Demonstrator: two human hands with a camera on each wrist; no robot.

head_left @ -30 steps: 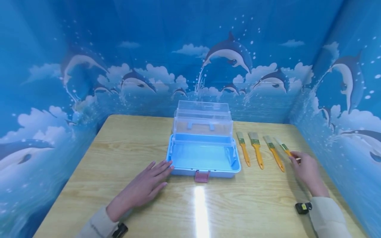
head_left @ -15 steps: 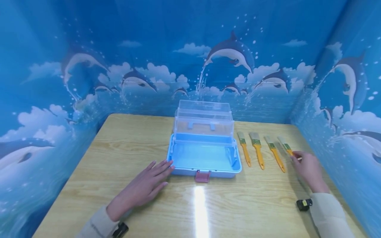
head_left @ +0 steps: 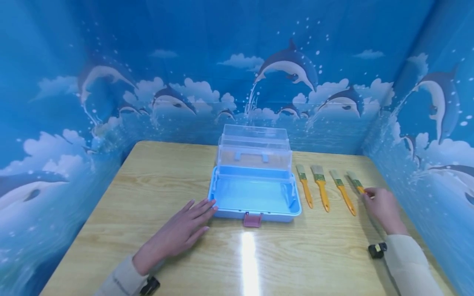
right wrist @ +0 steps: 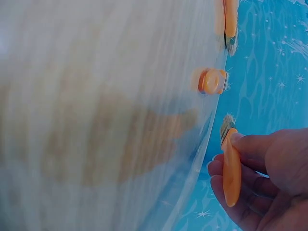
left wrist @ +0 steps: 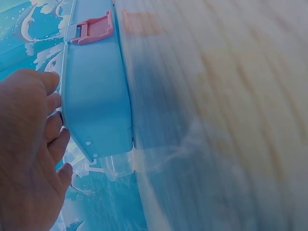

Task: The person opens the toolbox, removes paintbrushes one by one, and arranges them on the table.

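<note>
In the head view a light blue plastic box (head_left: 252,196) stands with its clear lid (head_left: 255,142) raised and its pink latch (head_left: 252,220) facing forward. My left hand (head_left: 179,230) lies with straight fingers at the box's front left corner, fingertips right at the rim. My right hand (head_left: 384,207) pinches the orange handle of the rightmost paintbrush (head_left: 354,181) between thumb and fingers. The right wrist view shows that paintbrush (right wrist: 231,168) with its bristles pointing away from the hand.
Three more paintbrushes lie in a row right of the box: a narrow one (head_left: 305,187), a wide one (head_left: 321,187) and another narrow one (head_left: 343,192). Blue dolphin-print cloth (head_left: 237,74) hangs around the back and sides of the wooden table (head_left: 159,181).
The right hand keeps its pinch on the paintbrush, whose bristle end has swung slightly right. The left hand stays at the box corner. The whole head view has shifted a little.
</note>
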